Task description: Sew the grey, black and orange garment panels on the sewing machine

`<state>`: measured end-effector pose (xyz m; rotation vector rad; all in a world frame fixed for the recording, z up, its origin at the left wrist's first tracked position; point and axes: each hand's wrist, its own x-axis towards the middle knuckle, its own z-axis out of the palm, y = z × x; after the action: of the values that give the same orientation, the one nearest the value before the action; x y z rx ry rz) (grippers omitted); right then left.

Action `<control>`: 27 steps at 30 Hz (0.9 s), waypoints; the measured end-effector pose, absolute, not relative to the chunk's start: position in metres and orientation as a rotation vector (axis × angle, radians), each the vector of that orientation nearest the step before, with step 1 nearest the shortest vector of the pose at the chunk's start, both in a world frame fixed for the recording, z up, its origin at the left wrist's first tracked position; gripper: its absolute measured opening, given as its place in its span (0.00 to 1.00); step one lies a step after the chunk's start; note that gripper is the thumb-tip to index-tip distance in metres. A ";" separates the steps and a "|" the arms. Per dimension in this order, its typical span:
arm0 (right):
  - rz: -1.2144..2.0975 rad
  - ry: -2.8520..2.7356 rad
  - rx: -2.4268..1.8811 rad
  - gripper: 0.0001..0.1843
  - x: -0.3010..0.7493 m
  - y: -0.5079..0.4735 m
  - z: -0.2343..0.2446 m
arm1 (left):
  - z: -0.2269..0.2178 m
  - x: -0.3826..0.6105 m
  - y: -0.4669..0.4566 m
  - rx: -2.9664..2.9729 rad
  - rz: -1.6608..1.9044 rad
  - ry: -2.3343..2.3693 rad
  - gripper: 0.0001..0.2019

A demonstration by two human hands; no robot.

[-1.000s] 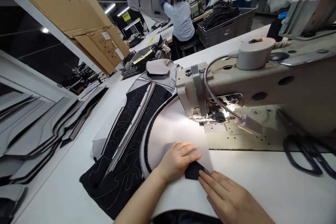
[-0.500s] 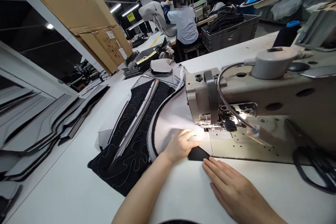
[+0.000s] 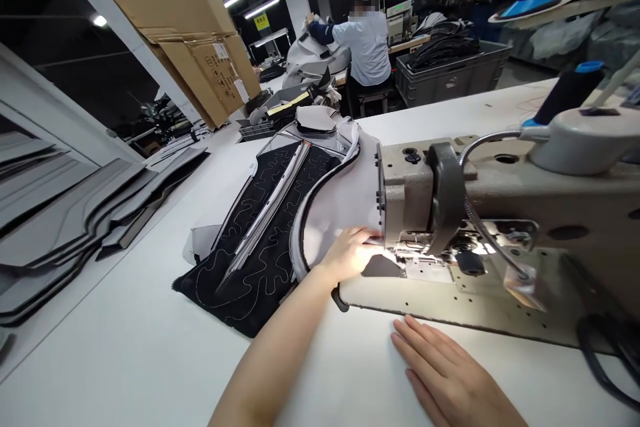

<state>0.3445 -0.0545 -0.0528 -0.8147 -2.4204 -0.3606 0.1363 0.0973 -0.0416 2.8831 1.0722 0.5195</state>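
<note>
My left hand (image 3: 350, 255) rests on the grey fabric panel (image 3: 340, 203) right beside the presser foot of the sewing machine (image 3: 500, 213); its fingertips press the fabric, and a small black corner piece (image 3: 381, 268) lies just under them. My right hand (image 3: 447, 377) lies flat and open on the white table (image 3: 125, 360) in front of the machine bed, holding nothing. The black quilted panel (image 3: 260, 227) with a grey zip strip is joined to the grey panel and spreads to the left.
Stacks of grey cut panels (image 3: 75, 213) lie along the left. Cardboard boxes (image 3: 200, 47) lean at the back left. Another person (image 3: 367, 47) works at a far bench beside a grey crate (image 3: 450, 70). Black scissors (image 3: 607, 353) lie at the right edge. A black thread cone (image 3: 567, 90) stands behind the machine.
My left hand has slid the fabric forward up to the needle area. My right hand has come off the black corner and now lies flat on the table nearer me.
</note>
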 end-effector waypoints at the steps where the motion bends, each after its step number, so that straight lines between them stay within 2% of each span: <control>1: -0.373 -2.425 -0.806 0.18 0.344 -0.053 -0.051 | -0.042 0.136 0.100 2.884 0.508 1.078 0.14; 9: -0.350 -2.413 -0.790 0.18 0.342 -0.053 -0.048 | -0.044 0.135 0.105 2.852 0.494 1.120 0.12; 16: -0.261 -2.422 -0.859 0.19 0.345 -0.061 -0.059 | -0.043 0.135 0.099 2.861 0.452 1.183 0.17; 20: -0.175 -2.420 -0.897 0.20 0.346 -0.063 -0.065 | -0.039 0.134 0.078 2.813 0.504 1.267 0.17; 25: -0.194 -2.396 -0.884 0.19 0.345 -0.062 -0.059 | -0.012 0.119 0.031 2.886 0.755 1.382 0.16; 27: -0.250 -2.369 -0.819 0.19 0.346 -0.058 -0.058 | 0.003 0.104 0.021 2.849 0.781 1.648 0.17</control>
<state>0.3463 -0.0578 -0.0585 -0.8191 -2.3689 -0.2501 0.1044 0.0208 0.0032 2.8486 1.6478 0.7814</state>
